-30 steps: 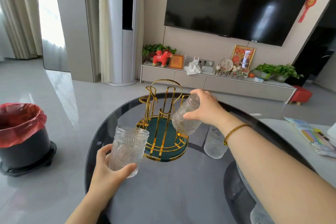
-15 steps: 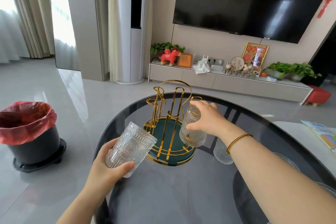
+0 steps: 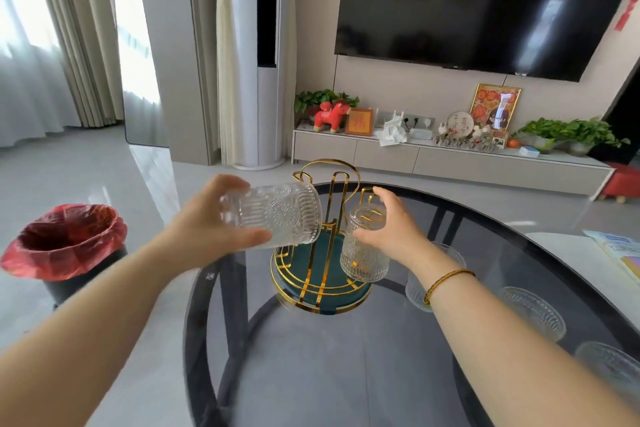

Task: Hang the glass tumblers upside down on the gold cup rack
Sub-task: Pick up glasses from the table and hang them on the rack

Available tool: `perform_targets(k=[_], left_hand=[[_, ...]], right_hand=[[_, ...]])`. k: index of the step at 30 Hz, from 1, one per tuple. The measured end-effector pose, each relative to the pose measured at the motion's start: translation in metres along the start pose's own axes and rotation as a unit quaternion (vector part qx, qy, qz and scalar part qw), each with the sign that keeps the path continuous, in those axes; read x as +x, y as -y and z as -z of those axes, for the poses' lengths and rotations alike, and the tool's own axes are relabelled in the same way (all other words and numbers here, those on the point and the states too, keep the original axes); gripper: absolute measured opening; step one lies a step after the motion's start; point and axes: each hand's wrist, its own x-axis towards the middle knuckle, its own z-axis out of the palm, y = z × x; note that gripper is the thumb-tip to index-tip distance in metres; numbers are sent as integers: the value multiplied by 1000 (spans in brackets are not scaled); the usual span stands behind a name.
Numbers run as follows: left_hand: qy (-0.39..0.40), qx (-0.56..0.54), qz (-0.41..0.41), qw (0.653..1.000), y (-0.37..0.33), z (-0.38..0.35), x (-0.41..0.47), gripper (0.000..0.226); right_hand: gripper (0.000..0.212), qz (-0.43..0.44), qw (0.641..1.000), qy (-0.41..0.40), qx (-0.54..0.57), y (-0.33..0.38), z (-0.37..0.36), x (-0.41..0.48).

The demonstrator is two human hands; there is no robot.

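Dark glass desk (image 3: 346, 374) is lying bare in front of the gold cup rack (image 3: 320, 253). My left hand (image 3: 207, 229) is gripping a sideways tumbler (image 3: 273, 215) beside the rack's left edge; my right hand (image 3: 391, 225) is clasping an upside-down tumbler (image 3: 363, 253) over a right-side prong.

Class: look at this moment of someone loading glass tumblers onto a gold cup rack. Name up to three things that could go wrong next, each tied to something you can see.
1. The left hand holds a tumbler on its side above the glass table; a slip could break both.
2. The right hand is seating an inverted tumbler on the gold rack; mis-seated, it may topple.
3. The right forearm passes over other tumblers and could knock them.
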Motion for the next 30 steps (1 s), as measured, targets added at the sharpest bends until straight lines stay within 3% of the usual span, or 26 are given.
perform_targets(k=[4, 11, 18, 30], left_hand=[[43, 155, -8, 987, -40, 0, 37, 71], [164, 340, -45, 925, -75, -31, 73, 79], [243, 386, -41, 889, -61, -68, 85, 82], [283, 367, -24, 886, -40, -89, 88, 82]], right_hand=[[72, -9, 999, -17, 49, -7, 2, -7], [76, -15, 999, -8, 44, -10, 5, -6], [78, -7, 998, -1, 56, -17, 2, -3], [75, 6, 997, -2, 74, -25, 0, -1]])
